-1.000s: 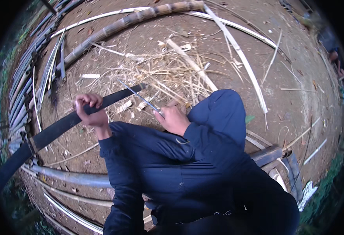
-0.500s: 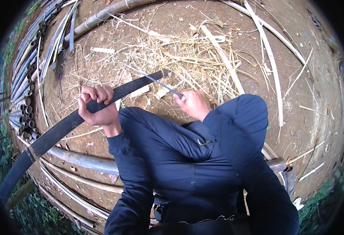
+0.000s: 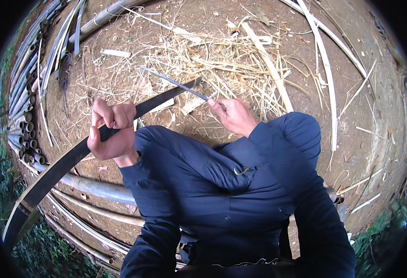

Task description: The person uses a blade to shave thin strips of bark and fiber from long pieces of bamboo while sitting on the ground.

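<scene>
The left hand [image 3: 112, 132] is a closed fist around a long dark strip [image 3: 73, 160], thumb lying along its near side and fingers curled over the top. From that fist the strip runs down and to the left past the hand, toward the lower left rim, and up and to the right, where its far end stops near the blade. The right hand [image 3: 233, 116] is clamped on the handle of a knife [image 3: 175, 83], whose thin grey blade points up and left from the fingers and crosses just over the strip's upper end; whether the edge touches the strip cannot be told. The two hands are apart, the left lower and nearer the body, the right higher and farther out. Both forearms wear dark blue sleeves [image 3: 198, 162], and a bent knee in the same cloth sits just right of the right hand. Beyond the knife, on the bare brown ground [image 3: 365, 92], lies a heap of pale shavings [image 3: 212, 55] with longer split slats [image 3: 324, 60] stretching away to the right of it. Left of the left hand, well apart, is a stack of bamboo poles [image 3: 25, 92], their cut ends facing in. Under the left forearm a grey pole [image 3: 96, 187] lies across.
</scene>
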Tool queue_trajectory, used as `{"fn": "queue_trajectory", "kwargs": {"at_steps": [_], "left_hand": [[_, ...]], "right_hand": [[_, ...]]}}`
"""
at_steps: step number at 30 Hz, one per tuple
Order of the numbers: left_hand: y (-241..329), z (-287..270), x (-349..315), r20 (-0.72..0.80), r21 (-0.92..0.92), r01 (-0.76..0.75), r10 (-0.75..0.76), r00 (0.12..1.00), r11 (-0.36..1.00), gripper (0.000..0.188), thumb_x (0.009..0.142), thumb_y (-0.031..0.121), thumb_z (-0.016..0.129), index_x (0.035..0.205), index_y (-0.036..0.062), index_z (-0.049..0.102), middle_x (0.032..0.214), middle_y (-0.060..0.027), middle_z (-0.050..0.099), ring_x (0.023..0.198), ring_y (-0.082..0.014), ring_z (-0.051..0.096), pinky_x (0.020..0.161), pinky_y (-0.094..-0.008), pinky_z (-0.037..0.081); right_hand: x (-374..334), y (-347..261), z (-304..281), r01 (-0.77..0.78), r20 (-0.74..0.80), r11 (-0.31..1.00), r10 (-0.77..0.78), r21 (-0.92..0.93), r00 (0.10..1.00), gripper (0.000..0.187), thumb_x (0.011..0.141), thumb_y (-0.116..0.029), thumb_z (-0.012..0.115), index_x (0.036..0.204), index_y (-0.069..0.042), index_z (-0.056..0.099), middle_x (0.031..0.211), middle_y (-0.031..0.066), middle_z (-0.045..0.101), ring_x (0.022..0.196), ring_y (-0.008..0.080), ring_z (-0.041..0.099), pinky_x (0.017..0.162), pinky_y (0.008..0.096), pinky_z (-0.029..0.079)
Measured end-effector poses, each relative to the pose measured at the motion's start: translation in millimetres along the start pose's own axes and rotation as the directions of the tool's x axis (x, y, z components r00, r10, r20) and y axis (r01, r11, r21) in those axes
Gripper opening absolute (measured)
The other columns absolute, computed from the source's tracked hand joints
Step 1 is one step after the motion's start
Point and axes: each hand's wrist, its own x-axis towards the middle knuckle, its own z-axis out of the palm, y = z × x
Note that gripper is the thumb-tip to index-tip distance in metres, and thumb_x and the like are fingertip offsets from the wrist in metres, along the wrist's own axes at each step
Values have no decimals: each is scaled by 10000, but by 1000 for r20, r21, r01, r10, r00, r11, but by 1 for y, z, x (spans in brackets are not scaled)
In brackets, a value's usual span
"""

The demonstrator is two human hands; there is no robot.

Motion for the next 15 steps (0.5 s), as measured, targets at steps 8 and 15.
{"fn": "queue_trajectory", "kwargs": {"at_steps": [8,15], "left_hand": [[2,-15,0,79,-40,19,-16,997,999,434,894,509,563,786,147,349,508,32,295,464,-103,199,557,-315,209],[-7,-15,7,109,-86,28,-19,994,996,419,881,473,603,786,144,362,490,35,296,421,-107,204,518,-316,213]], "right_hand": [[16,6,9,34,-50,999,-35,-35,998,706,1058,-541,405,601,-23,551,437,101,468,386,214,444,466,438,401],[25,43,6,-164,10,985,164,62,986,631,1052,-494,458,678,-11,617,455,102,500,364,208,454,409,377,390]]}}
